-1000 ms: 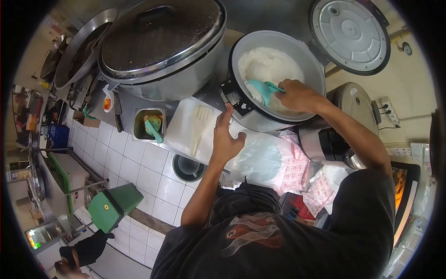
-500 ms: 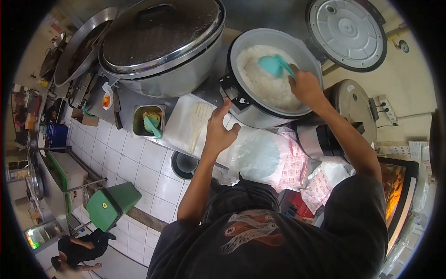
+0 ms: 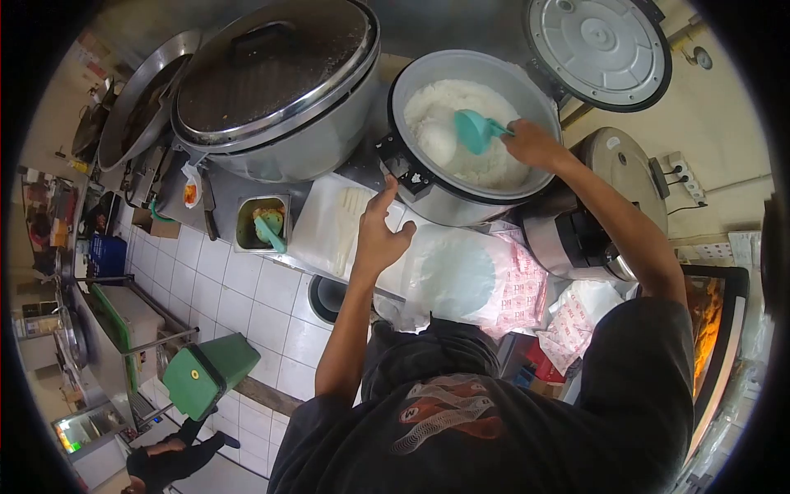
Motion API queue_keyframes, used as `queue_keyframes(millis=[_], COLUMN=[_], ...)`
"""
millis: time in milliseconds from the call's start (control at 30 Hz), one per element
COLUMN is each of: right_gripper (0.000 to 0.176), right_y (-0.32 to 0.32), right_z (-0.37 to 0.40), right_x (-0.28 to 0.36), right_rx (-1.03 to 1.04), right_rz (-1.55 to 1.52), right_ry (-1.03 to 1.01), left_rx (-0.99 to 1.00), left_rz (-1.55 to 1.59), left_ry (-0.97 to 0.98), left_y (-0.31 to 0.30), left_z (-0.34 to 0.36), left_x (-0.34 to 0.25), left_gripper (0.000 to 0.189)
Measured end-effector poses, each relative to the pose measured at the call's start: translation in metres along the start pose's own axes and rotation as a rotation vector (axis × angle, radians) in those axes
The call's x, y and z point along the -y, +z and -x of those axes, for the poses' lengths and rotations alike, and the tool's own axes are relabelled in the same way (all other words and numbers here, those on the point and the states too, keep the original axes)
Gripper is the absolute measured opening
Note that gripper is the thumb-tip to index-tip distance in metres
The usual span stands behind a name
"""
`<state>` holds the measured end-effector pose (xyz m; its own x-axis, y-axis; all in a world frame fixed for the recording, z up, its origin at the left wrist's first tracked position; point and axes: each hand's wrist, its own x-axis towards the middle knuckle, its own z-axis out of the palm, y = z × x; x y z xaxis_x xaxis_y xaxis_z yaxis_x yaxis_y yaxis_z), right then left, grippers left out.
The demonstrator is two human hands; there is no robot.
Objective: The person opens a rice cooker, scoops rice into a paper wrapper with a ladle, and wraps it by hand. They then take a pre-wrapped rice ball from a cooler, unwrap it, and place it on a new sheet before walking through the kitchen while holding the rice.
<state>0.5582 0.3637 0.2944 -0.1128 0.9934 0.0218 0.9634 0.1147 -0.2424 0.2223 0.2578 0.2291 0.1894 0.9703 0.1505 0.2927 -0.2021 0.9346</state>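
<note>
My right hand (image 3: 535,146) is closed round the handle of a teal scoop (image 3: 472,132), which is inside the open rice cooker (image 3: 461,212) over the white rice (image 3: 444,99). A rounded mound of rice lies just left of the scoop. My left hand (image 3: 381,234) is at the cooker's front left edge, near its black latch, fingers apart and nothing in it. Below the cooker lies translucent wrapping sheet (image 3: 451,276) over red-printed paper (image 3: 520,288). Left of my left hand, a pale fork-like utensil (image 3: 349,226) rests on a white board (image 3: 317,216).
A large lidded pot (image 3: 280,152) and a wok (image 3: 123,123) stand at the upper left. A metal container (image 3: 244,222) holds another teal utensil. The cooker's raised lid (image 3: 601,49) is upper right, beside a second cooker (image 3: 621,177). A green bin (image 3: 197,375) and another person (image 3: 169,461) are lower left.
The scoop has turned, its bowl now facing up, and a rounded rice mound shows beside it. My head view has shifted slightly. The other person has moved lower in view.
</note>
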Motion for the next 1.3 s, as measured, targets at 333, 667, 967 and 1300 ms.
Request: queue_keyframes(millis=[333, 667, 967, 1300], right_gripper=[0.030, 0.041, 0.037, 0.035], right_y=[-0.008, -0.029, -0.046, -0.051], right_z=[-0.008, -0.003, -0.009, 0.016], right_x=[0.097, 0.131, 0.103, 0.063], right_rx=[0.576, 0.515, 0.615, 0.205], right_rz=[-0.339, -0.175, -0.660, -0.707], right_ry=[0.299, 0.233, 0.421, 0.501], left_rx=[0.027, 0.090, 0.141, 0.115], left_rz=[-0.022, 0.038, 0.094, 0.068], left_ry=[-0.035, -0.029, -0.052, -0.042], left_y=[-0.003, -0.009, -0.016, -0.014], left_z=[-0.002, -0.004, -0.004, -0.005], left_x=[-0.005, -0.002, 0.003, 0.007], left_gripper=[0.082, 0.084, 0.080, 0.083])
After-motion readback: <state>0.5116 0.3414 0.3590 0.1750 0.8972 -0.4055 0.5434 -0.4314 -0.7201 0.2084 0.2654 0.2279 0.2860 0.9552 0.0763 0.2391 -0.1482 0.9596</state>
